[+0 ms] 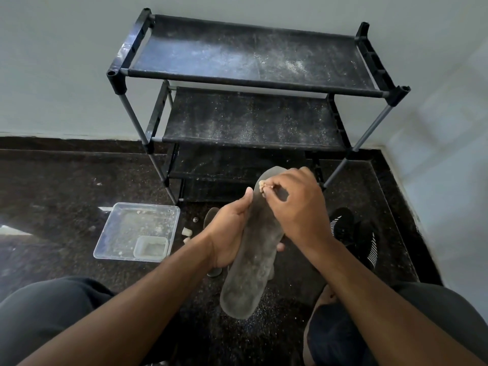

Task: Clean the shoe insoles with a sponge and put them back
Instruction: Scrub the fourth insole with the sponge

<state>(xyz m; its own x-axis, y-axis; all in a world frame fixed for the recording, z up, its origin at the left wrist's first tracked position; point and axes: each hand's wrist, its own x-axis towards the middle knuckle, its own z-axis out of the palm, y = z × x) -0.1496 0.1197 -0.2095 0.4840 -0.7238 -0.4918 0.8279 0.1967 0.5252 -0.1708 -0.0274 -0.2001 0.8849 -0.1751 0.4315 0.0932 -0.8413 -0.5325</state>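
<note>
A long grey insole (253, 262) is held up over the floor, toe end pointing away from me. My left hand (227, 233) grips it from below at the middle, thumb along its left edge. My right hand (293, 204) pinches a small beige piece of sponge (262, 186) against the insole's toe end. A second dark insole (211, 220) lies on the floor, mostly hidden behind my left hand. A black shoe with white stripes (353, 233) lies to the right on the floor.
A dusty black shoe rack (248, 83) stands against the wall ahead. A clear plastic tray (137, 231) with a small tub (151, 248) in it sits on the dark floor at left, small beige bits (187, 231) beside it. My knees fill the lower corners.
</note>
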